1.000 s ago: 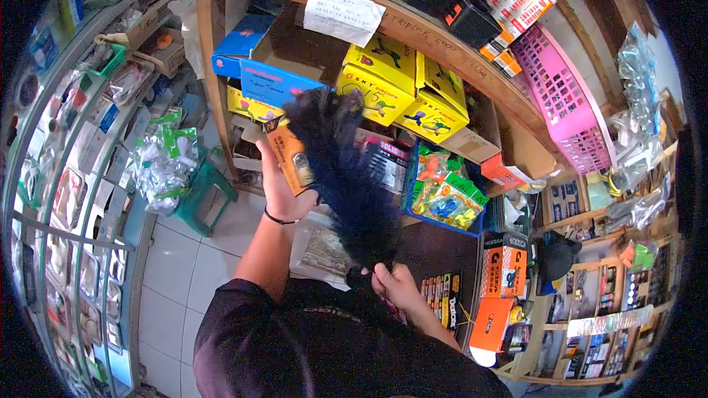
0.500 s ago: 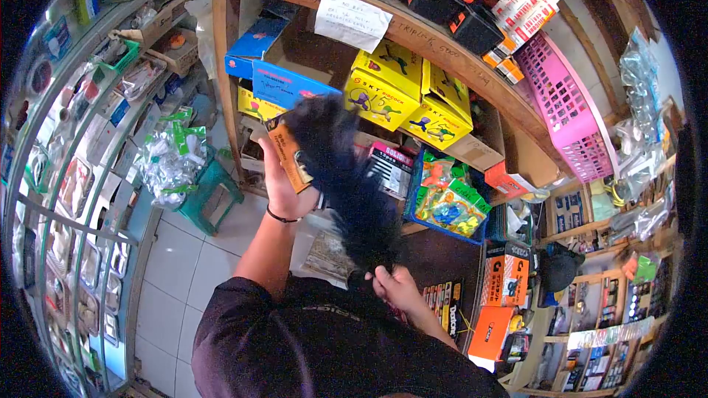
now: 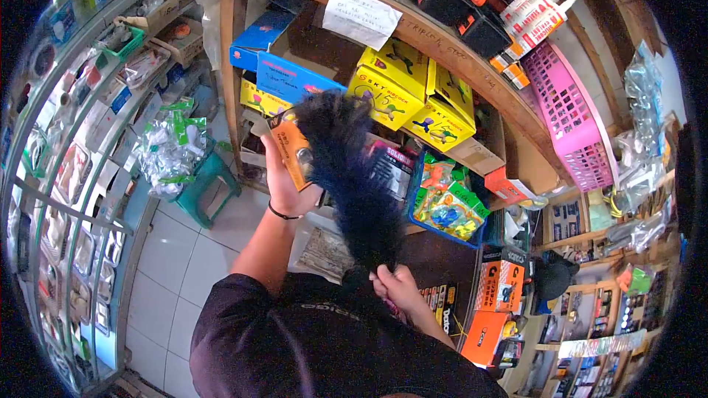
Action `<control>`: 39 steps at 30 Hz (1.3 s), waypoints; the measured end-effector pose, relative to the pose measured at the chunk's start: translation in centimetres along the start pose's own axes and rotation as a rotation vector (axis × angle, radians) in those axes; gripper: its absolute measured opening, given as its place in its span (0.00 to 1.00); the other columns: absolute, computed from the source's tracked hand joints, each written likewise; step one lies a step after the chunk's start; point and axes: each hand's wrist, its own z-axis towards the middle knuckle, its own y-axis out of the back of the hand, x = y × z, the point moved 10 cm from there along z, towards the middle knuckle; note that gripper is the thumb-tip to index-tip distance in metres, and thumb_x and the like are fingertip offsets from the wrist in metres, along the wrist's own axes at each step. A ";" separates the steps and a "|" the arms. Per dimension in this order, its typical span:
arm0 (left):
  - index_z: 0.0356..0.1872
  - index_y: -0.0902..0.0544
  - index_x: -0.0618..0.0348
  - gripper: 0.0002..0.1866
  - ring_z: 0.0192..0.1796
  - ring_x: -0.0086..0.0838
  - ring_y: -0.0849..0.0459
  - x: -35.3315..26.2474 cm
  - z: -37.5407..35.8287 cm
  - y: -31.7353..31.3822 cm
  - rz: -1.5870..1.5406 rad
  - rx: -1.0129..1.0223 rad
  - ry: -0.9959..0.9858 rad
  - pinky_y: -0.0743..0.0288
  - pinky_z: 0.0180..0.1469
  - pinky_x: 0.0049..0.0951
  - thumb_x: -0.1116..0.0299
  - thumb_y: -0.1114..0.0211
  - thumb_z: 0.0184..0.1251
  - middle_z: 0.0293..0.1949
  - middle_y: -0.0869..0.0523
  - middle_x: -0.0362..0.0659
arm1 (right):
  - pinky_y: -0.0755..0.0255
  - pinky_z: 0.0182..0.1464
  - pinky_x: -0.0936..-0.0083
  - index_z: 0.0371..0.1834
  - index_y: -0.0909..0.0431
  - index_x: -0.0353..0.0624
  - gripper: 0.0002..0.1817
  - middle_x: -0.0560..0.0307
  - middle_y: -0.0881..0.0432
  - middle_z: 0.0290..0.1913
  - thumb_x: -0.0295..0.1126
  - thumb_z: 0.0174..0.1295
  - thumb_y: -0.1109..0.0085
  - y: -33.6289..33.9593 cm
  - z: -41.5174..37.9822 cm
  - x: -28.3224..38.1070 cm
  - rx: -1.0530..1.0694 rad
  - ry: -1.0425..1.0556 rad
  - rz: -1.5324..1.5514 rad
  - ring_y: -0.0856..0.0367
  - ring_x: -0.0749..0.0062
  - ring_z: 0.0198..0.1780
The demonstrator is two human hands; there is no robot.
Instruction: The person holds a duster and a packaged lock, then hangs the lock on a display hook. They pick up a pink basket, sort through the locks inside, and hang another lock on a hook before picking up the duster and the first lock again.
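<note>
My left hand (image 3: 282, 190), a dark band at its wrist, is closed round a small orange box (image 3: 290, 146) with dark print and a picture on its face. A dark feather duster (image 3: 360, 184) slants up from my right hand (image 3: 400, 292), whose fingers are wrapped round its handle. The duster's feathery top lies against the right side of the orange box and hides part of it. Behind the duster stand a blue carton (image 3: 291, 81) and yellow cartons (image 3: 387, 85) on a wooden shelf (image 3: 435, 29).
A blue basket (image 3: 442, 239) of bagged colourful parts sits right of the duster. Higher up is a pink basket (image 3: 568, 118). On the left, a green stool (image 3: 206, 206) bears clear bags beside a glass display case (image 3: 74, 199). Orange boxes (image 3: 487, 335) stand at lower right.
The duster's top has shifted slightly right across the orange box, showing more of the picture on its face. The whole view has shifted a little. Both hands keep their hold.
</note>
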 end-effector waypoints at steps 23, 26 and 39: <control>0.63 0.46 0.45 0.33 0.50 0.53 0.29 1.0 -0.5 1.1 0.047 0.004 0.119 0.39 0.52 0.60 0.39 0.66 0.60 0.55 0.32 0.54 | 0.40 0.21 0.82 0.27 0.28 0.39 0.19 0.65 0.31 0.17 0.46 0.62 0.56 -0.3 -0.7 -0.3 -0.057 -0.048 0.001 0.36 0.81 0.18; 0.63 0.46 0.44 0.32 0.49 0.53 0.28 2.0 0.0 2.7 0.130 0.332 0.357 0.38 0.51 0.59 0.40 0.62 0.60 0.53 0.31 0.57 | 0.42 0.20 0.83 0.28 0.29 0.39 0.20 0.66 0.33 0.15 0.46 0.62 0.56 -0.8 -0.4 0.0 -0.008 0.137 -0.148 0.37 0.82 0.17; 0.63 0.48 0.46 0.30 0.53 0.51 0.30 0.4 -0.7 1.7 0.197 0.240 0.136 0.38 0.52 0.58 0.43 0.67 0.63 0.56 0.34 0.56 | 0.42 0.19 0.85 0.27 0.30 0.37 0.19 0.66 0.34 0.13 0.44 0.63 0.57 -1.2 -0.2 -0.6 -0.009 0.055 -0.079 0.39 0.84 0.15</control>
